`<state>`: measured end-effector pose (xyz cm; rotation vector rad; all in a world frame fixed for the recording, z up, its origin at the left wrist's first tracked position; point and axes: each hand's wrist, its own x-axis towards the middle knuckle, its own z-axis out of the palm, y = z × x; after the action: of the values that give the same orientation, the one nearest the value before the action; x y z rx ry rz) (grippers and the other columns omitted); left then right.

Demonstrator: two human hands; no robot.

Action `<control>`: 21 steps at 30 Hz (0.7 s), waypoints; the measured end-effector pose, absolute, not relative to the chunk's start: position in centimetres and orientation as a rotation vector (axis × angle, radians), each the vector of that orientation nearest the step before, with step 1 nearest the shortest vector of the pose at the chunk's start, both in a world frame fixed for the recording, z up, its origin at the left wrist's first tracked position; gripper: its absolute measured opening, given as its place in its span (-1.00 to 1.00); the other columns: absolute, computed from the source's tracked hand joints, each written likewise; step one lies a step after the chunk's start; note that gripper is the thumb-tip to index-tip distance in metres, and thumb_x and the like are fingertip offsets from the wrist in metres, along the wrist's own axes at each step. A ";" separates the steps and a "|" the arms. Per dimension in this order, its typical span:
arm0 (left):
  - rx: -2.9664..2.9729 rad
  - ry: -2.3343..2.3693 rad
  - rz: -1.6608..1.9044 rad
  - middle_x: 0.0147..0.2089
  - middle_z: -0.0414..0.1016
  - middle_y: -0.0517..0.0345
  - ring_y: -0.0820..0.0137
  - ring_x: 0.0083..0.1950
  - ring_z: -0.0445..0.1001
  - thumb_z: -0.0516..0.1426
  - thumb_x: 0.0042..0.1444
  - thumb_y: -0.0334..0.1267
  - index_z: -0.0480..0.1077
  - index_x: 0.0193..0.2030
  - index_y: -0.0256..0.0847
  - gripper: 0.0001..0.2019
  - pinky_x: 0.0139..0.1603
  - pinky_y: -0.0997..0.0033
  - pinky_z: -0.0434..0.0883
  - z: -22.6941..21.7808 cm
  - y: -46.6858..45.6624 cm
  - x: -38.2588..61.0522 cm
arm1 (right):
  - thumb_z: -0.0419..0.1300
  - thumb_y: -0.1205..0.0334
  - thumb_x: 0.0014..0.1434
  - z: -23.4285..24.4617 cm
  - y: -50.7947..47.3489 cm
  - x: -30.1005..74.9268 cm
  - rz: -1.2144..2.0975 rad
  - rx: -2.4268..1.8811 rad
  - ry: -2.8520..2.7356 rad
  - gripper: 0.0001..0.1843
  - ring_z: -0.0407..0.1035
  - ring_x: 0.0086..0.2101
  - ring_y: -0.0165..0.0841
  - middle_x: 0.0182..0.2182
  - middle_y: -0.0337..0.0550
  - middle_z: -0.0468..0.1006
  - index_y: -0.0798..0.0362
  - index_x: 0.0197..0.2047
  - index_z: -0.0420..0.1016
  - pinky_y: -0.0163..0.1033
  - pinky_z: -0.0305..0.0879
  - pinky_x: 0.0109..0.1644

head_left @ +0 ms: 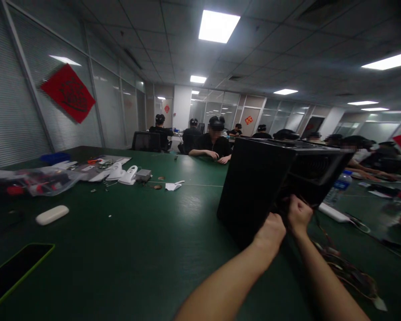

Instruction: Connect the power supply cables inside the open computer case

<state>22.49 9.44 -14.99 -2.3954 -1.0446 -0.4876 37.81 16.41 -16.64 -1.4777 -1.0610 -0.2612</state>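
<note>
A black computer case (254, 183) stands on the green table, its open side facing right and toward me. My left hand (271, 229) is closed at the near lower edge of the case, fingers curled around it. Just to the right, my right hand (300, 214) makes a fist in front of the dark opening. Its fingertips point inward, so what they grip is hidden. A bundle of cables (350, 272) lies on the table beside my right forearm.
On the left lie a phone (18, 272), a white oval case (52, 215), plastic bags (50, 178) and several small parts. A water bottle (339, 185) and a white power strip (334, 212) are behind the computer case. A person (215, 140) sits across the table (147, 258).
</note>
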 end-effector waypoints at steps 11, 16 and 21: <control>-2.550 -0.964 -0.470 -0.18 0.53 -0.01 0.19 -0.18 0.57 0.20 0.29 -0.10 0.36 -0.12 -0.30 -0.74 -0.29 0.32 0.44 -14.5 8.8 4.5 | -0.05 0.24 0.34 -18.8 10.4 26.0 -1.023 -1.086 -1.871 -0.59 0.25 -0.49 -0.34 -0.56 -0.15 0.47 0.05 -0.47 0.50 -0.19 0.04 -0.36; -2.492 -0.970 -0.430 -0.22 0.51 0.09 0.24 -0.19 0.53 0.21 0.28 -0.14 0.35 -0.17 -0.24 -0.79 -0.24 0.35 0.38 -13.3 6.4 -4.0 | 0.05 0.26 0.34 -17.7 7.4 18.0 -0.996 -0.857 -1.906 -0.72 0.21 -0.48 -0.33 -0.53 -0.17 0.50 0.03 -0.36 0.51 -0.14 0.00 -0.37; -2.371 -1.047 -0.411 -0.26 0.50 0.12 0.27 -0.26 0.48 0.16 0.31 -0.22 0.41 -0.18 -0.22 -0.88 -0.26 0.33 0.33 -12.8 2.8 -10.4 | 0.04 0.19 0.37 -16.9 6.4 11.8 -0.918 -0.725 -1.989 -0.72 0.22 -0.49 -0.35 -0.52 -0.20 0.49 0.04 -0.29 0.53 -0.14 -0.01 -0.39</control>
<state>-10.41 2.75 -12.81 -2.3705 -1.0469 -0.4110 11.78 6.43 -16.93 -0.7245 -1.9894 -0.9179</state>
